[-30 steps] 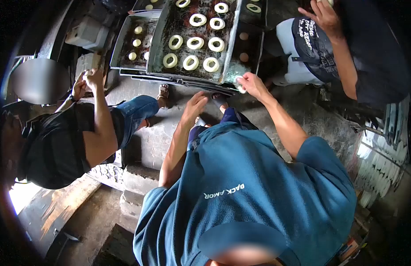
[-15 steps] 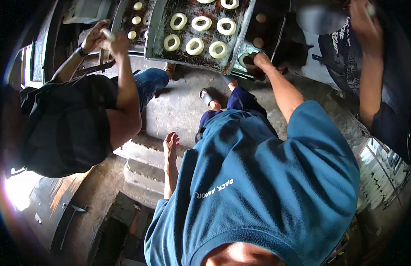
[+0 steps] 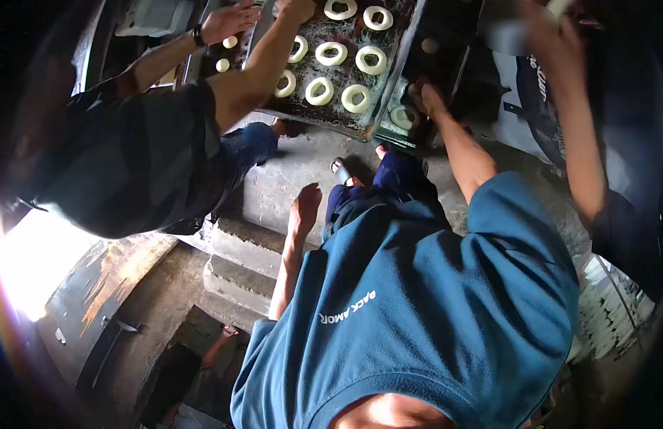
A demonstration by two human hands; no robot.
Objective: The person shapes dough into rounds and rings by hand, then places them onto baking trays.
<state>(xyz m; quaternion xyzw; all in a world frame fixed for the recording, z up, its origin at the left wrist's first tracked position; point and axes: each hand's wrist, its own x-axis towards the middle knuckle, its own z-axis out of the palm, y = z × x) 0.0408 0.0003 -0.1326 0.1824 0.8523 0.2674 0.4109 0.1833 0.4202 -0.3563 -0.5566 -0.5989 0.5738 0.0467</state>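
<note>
My right hand [image 3: 430,100] reaches forward over a dark tray strip [image 3: 446,71] to the right of the large baking tray. Its fingers are in shadow, curled down where a dough ball lay; what they hold is hidden. Just left of them a dough ring [image 3: 404,116] lies flat in the near corner. Another dough ball [image 3: 429,46] sits farther up the strip. My left hand [image 3: 305,205] hangs low in front of my body, away from the trays, its fingers loosely curled together with nothing in them.
The large baking tray [image 3: 345,123] holds several dough rings [image 3: 331,53]. At the left, a co-worker's hands [image 3: 231,23] reach over the trays, near small dough balls [image 3: 223,65]. A second person's blurred arm [image 3: 578,121] is raised at right. Concrete steps [image 3: 238,247] lie below left.
My right hand has moved off the dough ring to the dough ball's spot beside it. My left hand has risen slightly. The left co-worker's hands have moved right, over the trays.
</note>
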